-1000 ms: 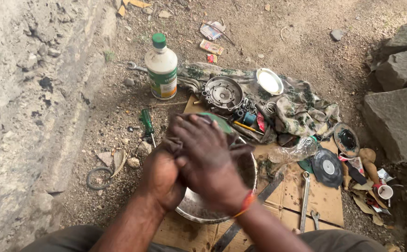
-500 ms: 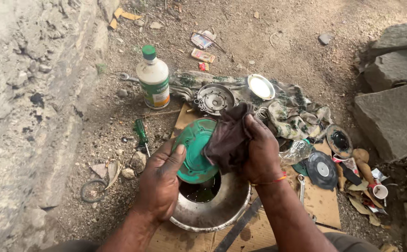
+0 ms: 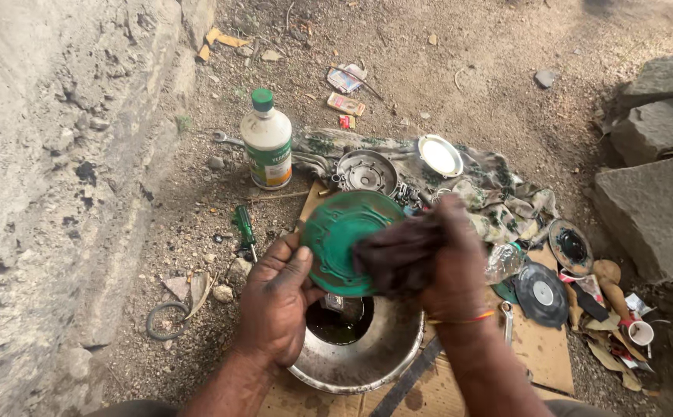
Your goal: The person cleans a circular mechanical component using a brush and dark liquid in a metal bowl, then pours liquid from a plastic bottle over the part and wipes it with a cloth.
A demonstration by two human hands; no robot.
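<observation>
Green round disc (image 3: 336, 235), a flat plate with raised ridges on its face, is held tilted above a shiny round metal bowl (image 3: 375, 359) that sits on brown cardboard (image 3: 541, 347) on the dirt ground. The disc is gripped at its left edge by the left hand (image 3: 275, 305), with the thumb laid across the face and the fingers curled behind it. A dark, crumpled rag (image 3: 398, 255) is pressed against the right half of the disc by the right hand (image 3: 452, 262), whose fingers are closed over the cloth; an orange band is worn at that wrist. A little dark liquid is seen in the bottom of the bowl, below the disc.

Behind the disc, a grey round metal cover (image 3: 366, 171) and a small shiny round lid (image 3: 439, 156) are laid on a mottled green cloth (image 3: 498, 193). A white plastic bottle with a green cap (image 3: 266, 143) stands upright to the left of the cloth, and a spanner lies just behind it. A green-handled screwdriver (image 3: 243, 226) lies on the dirt near the left hand, and a dark rubber ring (image 3: 165, 320) lies further left. To the right, a black disc (image 3: 541, 293) rests on the cardboard, with large grey stones (image 3: 653, 201) beyond it.
</observation>
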